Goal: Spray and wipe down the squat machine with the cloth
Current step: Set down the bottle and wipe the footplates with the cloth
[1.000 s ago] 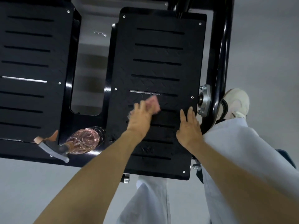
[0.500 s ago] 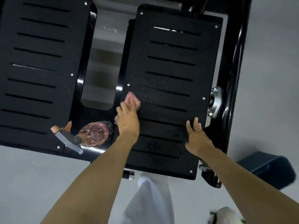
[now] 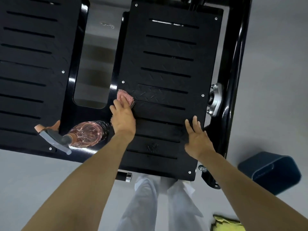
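Observation:
The squat machine's right black footplate (image 3: pixel 168 77) fills the middle of the view, slotted and tread-patterned. My left hand (image 3: pixel 122 116) presses a pink cloth (image 3: pixel 125 97) flat against the plate's left edge, fingers straight over it. My right hand (image 3: pixel 197 139) rests flat on the plate's lower right part, fingers spread. A clear pink spray bottle (image 3: pixel 86 133) with a grey trigger lies on the black frame between the two footplates, left of my left wrist.
The left footplate (image 3: pixel 33 64) covers the upper left. A glossy black frame tube (image 3: pixel 236 72) and a silver bearing (image 3: pixel 215 99) run along the right. A dark blue bin (image 3: pixel 270 172) and something yellow (image 3: pixel 226 224) sit on the grey floor at the lower right.
My left hand slid the cloth from the plate's middle to its left edge. My right hand stayed flat on the plate. The view shifted, bringing the blue bin into sight.

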